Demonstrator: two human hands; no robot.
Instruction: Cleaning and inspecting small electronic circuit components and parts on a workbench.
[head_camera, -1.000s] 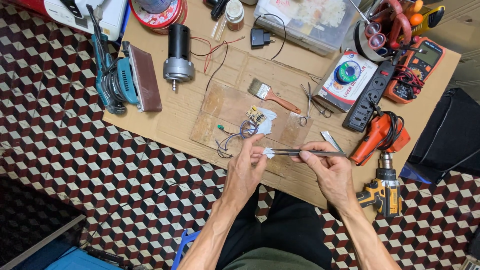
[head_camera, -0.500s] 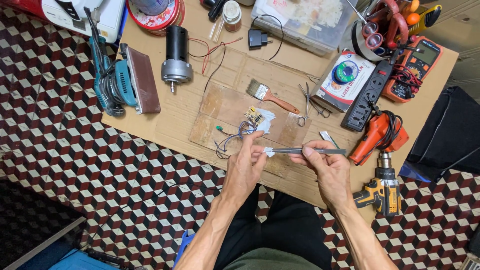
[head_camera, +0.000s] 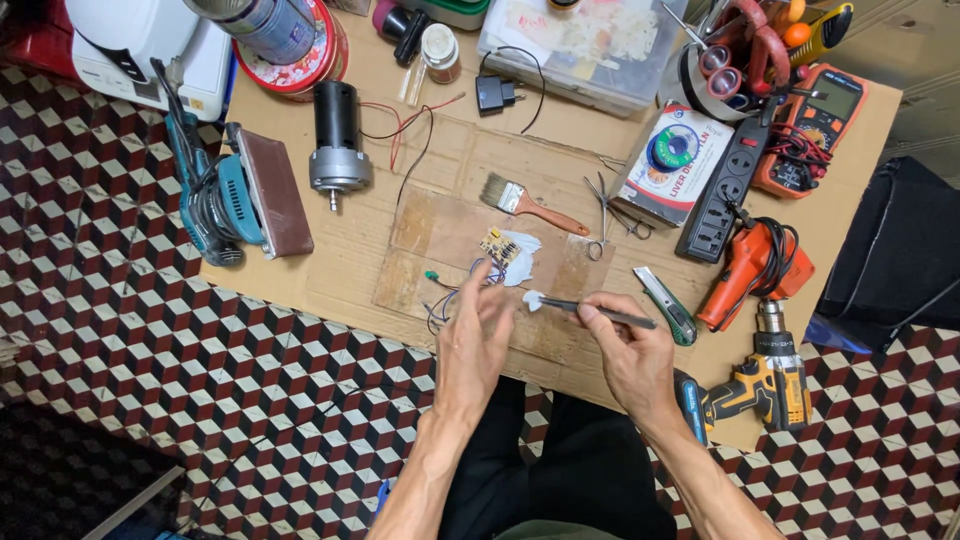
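While the right hand (head_camera: 632, 352) pinches slim tweezers (head_camera: 598, 311) gripping a white scrap (head_camera: 532, 299) at the worktop's (head_camera: 380, 265) six o'clock edge, the left hand (head_camera: 478, 340) hovers empty, fingers loosely spread, beside it. A small circuit board (head_camera: 498, 245) with wires lies at twelve o'clock of the scrap, seemingly being cleaned.

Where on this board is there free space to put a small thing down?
Bare cardboard lies between the sander, the motor and the brown sheet. Another bare strip sits above the paintbrush, below the plastic box. The right side, around the power strip, glue gun and drill, is crowded.
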